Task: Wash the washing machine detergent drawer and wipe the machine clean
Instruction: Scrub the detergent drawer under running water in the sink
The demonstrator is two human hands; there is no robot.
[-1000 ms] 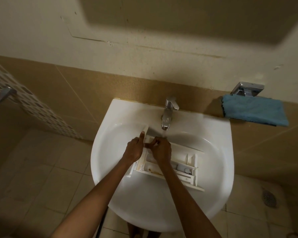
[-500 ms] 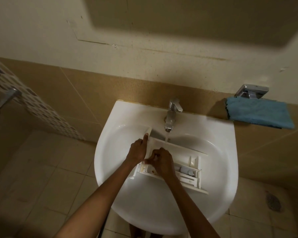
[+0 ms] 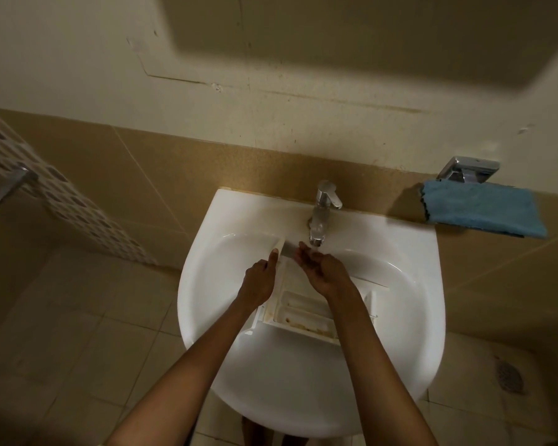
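Detergent drawer (image 3: pixel 303 312) lay in sink (image 3: pixel 303 387) basin, brown grime in near compartments. We saw left hand (image 3: pixel 258 281) gripping drawer's left end: fingers curled round it, thumb straight along white front panel. Right hand (image 3: pixel 322 272) sat cupped under faucet (image 3: pixel 323 214) spout at far side of basin, palm up, fingers loosely together, holding nothing, just above drawer's far edge. Blue cloth (image 3: pixel 480 209) hung from chrome holder (image 3: pixel 467 169) on wall, far right, apart from sink.

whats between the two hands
In the head view, the raised white end of the detergent drawer stands between them: the left hand holds it, thumb along its edge, and the right hand is cupped under the tap.
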